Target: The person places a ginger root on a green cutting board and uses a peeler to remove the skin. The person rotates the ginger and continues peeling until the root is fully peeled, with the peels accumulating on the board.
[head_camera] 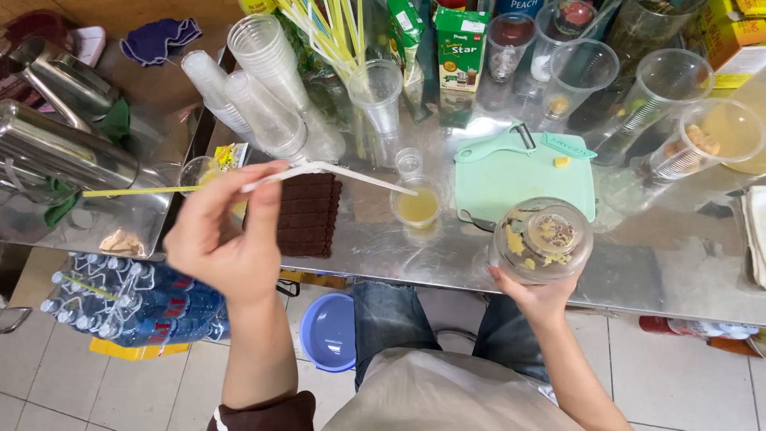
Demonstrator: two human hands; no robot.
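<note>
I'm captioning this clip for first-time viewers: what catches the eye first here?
The left hand holds a long white straw reaching across to a small clear cup of yellow liquid at the steel counter's centre. The right hand grips a clear jar at the front edge, beside a mint-green cutting board.

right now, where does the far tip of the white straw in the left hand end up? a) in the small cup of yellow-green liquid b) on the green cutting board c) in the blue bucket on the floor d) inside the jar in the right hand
a: the white straw held by the left hand slants down with its tip at the small cup of yellow-green liquid.
</note>
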